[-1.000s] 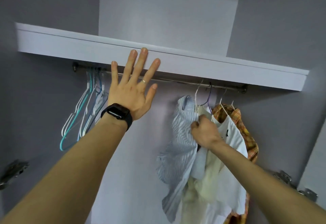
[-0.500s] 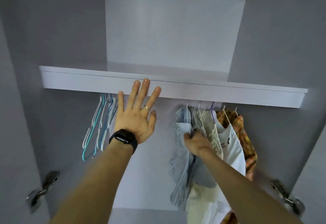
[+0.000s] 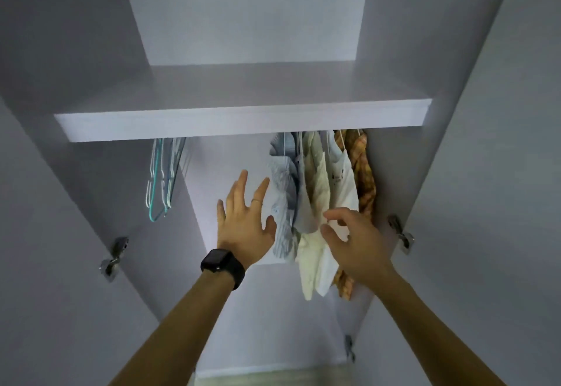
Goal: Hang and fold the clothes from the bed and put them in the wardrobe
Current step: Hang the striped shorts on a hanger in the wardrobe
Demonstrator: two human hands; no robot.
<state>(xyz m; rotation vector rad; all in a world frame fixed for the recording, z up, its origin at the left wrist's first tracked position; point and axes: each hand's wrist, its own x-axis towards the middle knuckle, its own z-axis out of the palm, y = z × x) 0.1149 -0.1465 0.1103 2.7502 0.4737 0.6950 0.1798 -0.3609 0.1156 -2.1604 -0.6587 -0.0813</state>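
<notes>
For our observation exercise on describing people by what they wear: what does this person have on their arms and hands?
The left hand has a thin, light-coloured ring on one finger. A black smartwatch with a dark rectangular face and a black band sits on the left wrist. The right hand shows no ring or watch. The left forearm and right forearm are bare, with no sleeves in view.

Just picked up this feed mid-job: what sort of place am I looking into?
Probably the inside of a clothes wardrobe: a flat grey shelf board, light shirts hanging beneath it at right, and bare wire hangers at left.
</notes>
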